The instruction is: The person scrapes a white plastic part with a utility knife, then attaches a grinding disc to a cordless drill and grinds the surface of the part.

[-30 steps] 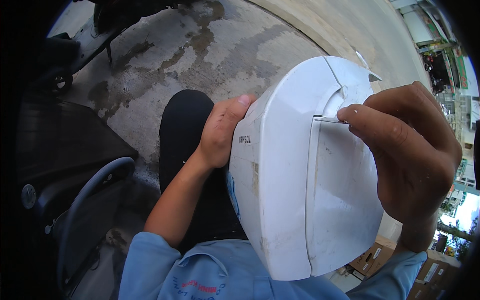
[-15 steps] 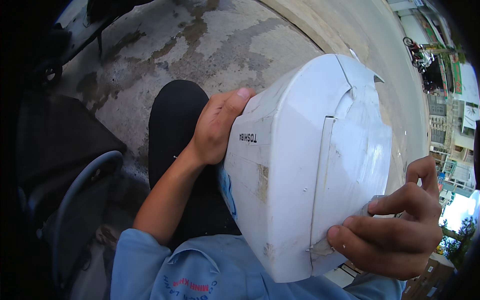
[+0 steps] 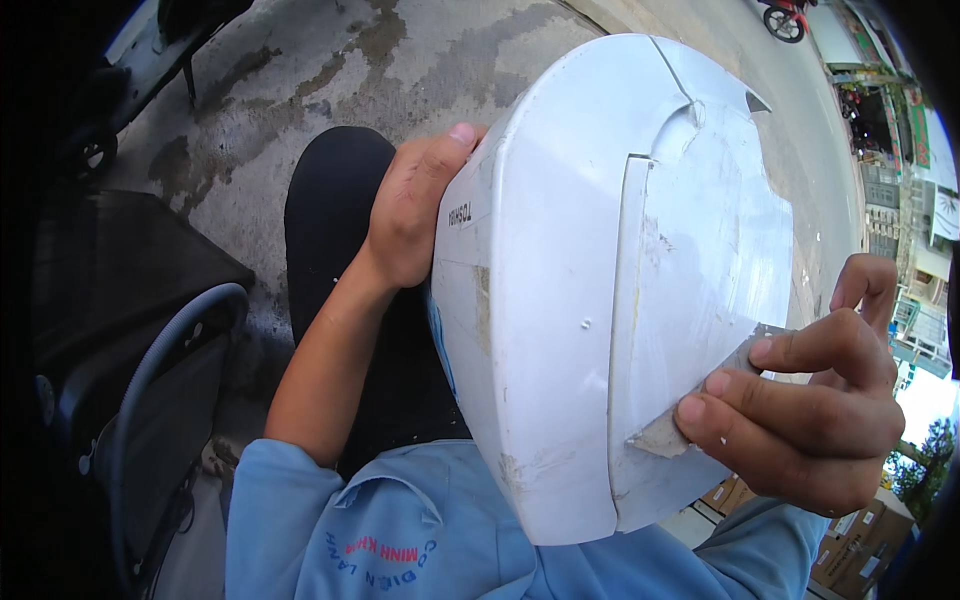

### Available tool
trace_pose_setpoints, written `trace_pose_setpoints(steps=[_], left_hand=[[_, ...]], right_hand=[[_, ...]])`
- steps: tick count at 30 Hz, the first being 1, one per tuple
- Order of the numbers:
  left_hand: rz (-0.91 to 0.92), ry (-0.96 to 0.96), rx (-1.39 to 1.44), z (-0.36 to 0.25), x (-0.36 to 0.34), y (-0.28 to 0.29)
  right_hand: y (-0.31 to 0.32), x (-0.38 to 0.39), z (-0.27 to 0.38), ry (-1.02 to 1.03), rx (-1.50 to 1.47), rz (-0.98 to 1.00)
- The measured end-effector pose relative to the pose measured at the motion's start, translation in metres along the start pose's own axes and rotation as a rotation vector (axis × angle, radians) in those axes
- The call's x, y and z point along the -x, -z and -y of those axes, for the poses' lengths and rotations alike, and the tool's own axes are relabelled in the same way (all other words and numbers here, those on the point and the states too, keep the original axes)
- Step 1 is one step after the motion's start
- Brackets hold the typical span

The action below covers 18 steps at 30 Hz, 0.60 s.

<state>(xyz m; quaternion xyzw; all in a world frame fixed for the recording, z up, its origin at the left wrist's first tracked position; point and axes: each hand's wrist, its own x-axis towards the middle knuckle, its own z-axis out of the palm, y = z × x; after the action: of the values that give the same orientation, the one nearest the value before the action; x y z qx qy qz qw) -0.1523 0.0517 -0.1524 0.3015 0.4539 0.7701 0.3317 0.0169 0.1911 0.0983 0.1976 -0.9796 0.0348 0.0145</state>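
Note:
A white plastic casing, rounded at its far end and smudged with dirt, rests tilted over my lap. It looks like the end of an air conditioner's indoor unit. My left hand grips its left side, thumb along the edge and fingers hidden behind. My right hand pinches a thin, greyish flat piece with a straight edge, held against the casing's right face below a long seam. Whether this is a scraper blade or a strip of film, I cannot tell. White specks dot my fingers.
Wet-stained concrete lies beyond my dark-clad knee. At the left are a black bag-like object and a ribbed grey hose. Cardboard boxes stand at lower right. A red motorbike is by the road.
The casing and both hands sit higher in view, and the casing's face shows more fully. My right hand has moved up along it with the flat piece, more of which now shows.

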Motion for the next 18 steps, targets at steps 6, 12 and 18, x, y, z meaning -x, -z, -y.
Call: trace_pose_setpoints(steps=[6,12,18], left_hand=[[0.103,-0.089,-0.039,0.016,-0.005,0.014],[0.052,-0.158,-0.082,0.013,-0.004,0.012],[0.008,-0.356,-0.426,0.013,0.002,0.013]], right_hand=[[0.019,0.015,0.002,-0.052,-0.036,0.089],[-0.026,-0.023,-0.037,-0.084,-0.041,-0.144],[-0.007,0.012,0.016,0.023,-0.017,-0.023]])
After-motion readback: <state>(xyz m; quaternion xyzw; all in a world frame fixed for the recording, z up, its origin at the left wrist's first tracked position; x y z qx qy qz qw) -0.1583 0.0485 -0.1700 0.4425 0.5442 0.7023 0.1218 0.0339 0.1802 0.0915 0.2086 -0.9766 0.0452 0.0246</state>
